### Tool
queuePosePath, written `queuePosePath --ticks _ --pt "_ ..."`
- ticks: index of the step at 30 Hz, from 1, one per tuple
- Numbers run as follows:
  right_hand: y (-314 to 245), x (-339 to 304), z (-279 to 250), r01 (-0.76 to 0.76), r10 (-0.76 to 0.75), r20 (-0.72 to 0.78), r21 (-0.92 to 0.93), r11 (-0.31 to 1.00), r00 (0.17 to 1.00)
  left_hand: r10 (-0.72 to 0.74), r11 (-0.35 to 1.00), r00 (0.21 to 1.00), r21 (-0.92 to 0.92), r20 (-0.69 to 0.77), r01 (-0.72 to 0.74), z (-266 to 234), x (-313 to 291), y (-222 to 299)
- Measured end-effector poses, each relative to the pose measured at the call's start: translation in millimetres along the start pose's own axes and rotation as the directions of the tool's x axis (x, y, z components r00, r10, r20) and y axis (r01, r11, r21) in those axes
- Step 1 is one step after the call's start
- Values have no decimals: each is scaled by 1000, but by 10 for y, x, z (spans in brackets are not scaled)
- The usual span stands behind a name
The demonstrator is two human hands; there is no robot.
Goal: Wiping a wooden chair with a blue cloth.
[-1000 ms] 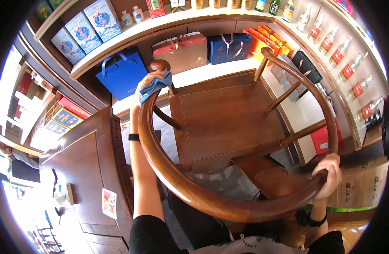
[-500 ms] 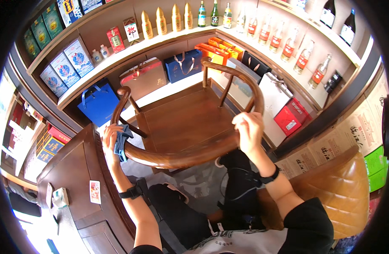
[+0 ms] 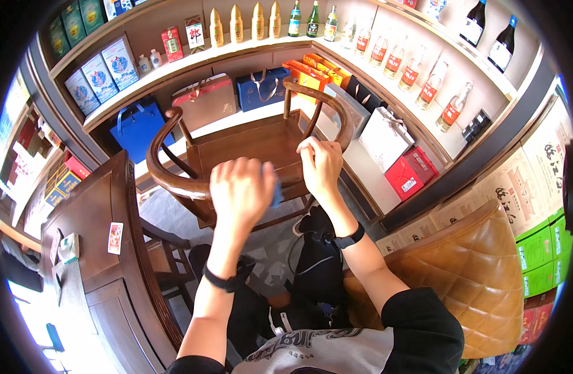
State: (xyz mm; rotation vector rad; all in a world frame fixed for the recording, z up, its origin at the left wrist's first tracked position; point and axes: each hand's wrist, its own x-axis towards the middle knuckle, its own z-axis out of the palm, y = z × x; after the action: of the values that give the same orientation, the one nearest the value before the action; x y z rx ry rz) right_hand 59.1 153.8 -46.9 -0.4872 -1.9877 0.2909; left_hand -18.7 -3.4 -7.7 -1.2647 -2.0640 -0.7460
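A dark wooden armchair (image 3: 249, 146) with a curved horseshoe back rail stands before me, its seat facing the shelves. My left hand (image 3: 241, 190) is closed around a blue cloth (image 3: 276, 194) and lies over the near part of the rail. My right hand (image 3: 321, 163) grips the same rail further right, fingers wrapped over the wood. Both wrists wear black bands.
A dark wooden desk (image 3: 93, 243) stands at my left with a card and a small box on it. A tan quilted leather seat (image 3: 461, 274) is at my right. Shelves (image 3: 386, 100) with bottles, gift bags and boxes curve around behind the chair.
The chair now sits lower and further from me. My left hand with the blue cloth moved right along the rail towards the right hand, which stays on the rail.
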Motion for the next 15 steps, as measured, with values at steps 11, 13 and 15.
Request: queuePosePath --ticks 11,13,15 --pt "32 33 15 26 -26 5 61 998 1000 89 993 994 -73 -69 -94 337 132 293" --pt "6 23 -3 74 -75 5 39 996 997 99 988 994 -113 -55 -105 190 66 136" --pt "65 30 7 55 -56 17 51 997 998 86 990 994 -104 -61 -92 38 -20 -110"
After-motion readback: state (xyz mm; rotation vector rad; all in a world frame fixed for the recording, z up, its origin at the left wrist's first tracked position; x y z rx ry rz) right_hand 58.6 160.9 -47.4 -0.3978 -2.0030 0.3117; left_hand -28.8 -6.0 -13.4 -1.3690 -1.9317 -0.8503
